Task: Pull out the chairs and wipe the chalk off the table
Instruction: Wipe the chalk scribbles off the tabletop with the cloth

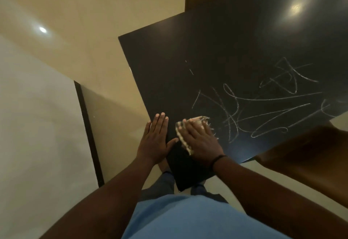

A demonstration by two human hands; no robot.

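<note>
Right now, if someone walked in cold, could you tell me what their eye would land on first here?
Most likely the white chalk scribbles sprawled over the right half of the dark table. Next, the two hands at the table's near edge: the right hand pressed flat on a pale frayed cloth just left of the scribbles, the left hand flat on the edge beside it. A ceiling light's glare shines at the far right.

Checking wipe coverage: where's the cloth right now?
Head view, lower centre: the cloth lies flat under the right hand on the black table, near its close corner, just left of the chalk scribbles.
</note>
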